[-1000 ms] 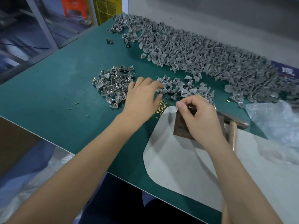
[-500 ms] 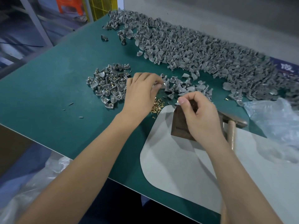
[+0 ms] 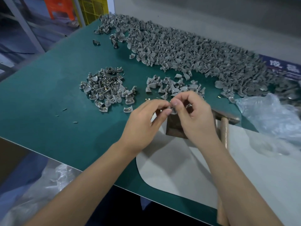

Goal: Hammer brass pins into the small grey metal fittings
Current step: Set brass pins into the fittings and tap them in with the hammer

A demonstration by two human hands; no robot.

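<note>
Pinching one grey fitting (image 3: 174, 111) between both hands' fingers (image 3: 175, 104) above the dark block (image 3: 175, 128), open green mat (image 3: 48, 103) leftward.

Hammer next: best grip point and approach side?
Likely the bare wooden handle of the hammer, taken from the right by the right hand. It lies flat on the table, handle pointing toward the person; the head sits behind the dark block.

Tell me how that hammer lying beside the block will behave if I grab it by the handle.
The hammer will probably feel head-heavy: a metal head on a slim wooden handle. It looks stiff. Lying flat on the pad, it seems unlikely to roll, since the crosswise head should stop it. The smooth handle could slip in a loose grip.
</note>
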